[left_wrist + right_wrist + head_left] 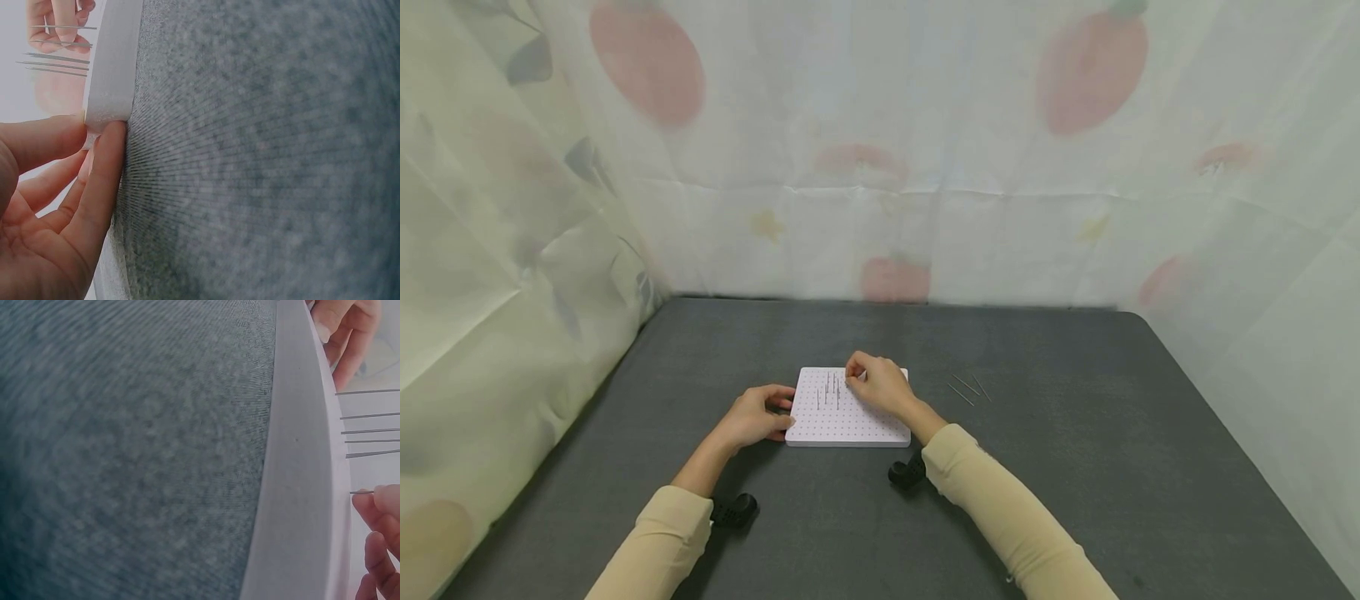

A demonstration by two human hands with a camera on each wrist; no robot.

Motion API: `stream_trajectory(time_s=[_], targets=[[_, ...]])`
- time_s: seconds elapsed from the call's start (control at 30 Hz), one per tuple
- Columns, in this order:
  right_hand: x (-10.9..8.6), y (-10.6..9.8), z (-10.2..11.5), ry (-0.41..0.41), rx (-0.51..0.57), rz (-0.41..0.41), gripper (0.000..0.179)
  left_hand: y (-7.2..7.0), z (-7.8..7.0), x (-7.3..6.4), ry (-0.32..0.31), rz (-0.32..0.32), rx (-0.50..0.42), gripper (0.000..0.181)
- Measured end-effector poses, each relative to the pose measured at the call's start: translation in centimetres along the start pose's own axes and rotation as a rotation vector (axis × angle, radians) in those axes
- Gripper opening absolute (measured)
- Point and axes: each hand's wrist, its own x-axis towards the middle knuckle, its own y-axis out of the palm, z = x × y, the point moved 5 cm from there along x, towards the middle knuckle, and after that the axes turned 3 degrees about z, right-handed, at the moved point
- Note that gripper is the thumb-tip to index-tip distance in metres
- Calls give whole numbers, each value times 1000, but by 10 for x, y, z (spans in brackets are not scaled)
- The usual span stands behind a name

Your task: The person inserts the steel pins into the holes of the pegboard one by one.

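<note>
Nearest: beige sleeves [1022, 517], at four and eight o'clock from white pegboard [857, 427], which lies flat on dark table [1112, 400]. Left hand [756, 417] at board's nine o'clock, thumb and fingers gripping its edge. Right hand [880, 385] above board, fingertips near twelve, pinching thin pin [364, 492]. Upright pins [838, 398] stand toward eleven. Three loose pins [961, 394] on table, near three o'clock.
</note>
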Motion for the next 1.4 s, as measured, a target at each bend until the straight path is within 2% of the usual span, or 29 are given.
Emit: stream_trajectory(time_s=[0.47,0.73,0.87,1.03,1.4], targets=[[1,1,4,-25,-68,-7,5,0,0,0,3,-6,-1,54],[-1,1,7,6,-89,65,16,0,-1,-1,2,-6,2,54],[-4,-5,6,-12,-85,84,21,0,0,-1,0,-5,0,54],[-8,-15,1,-42,-75,87,18,0,0,0,-2,-5,7,55],[-21,-34,-15,-34,-52,33,13,0,-1,1,-6,-12,23,54]])
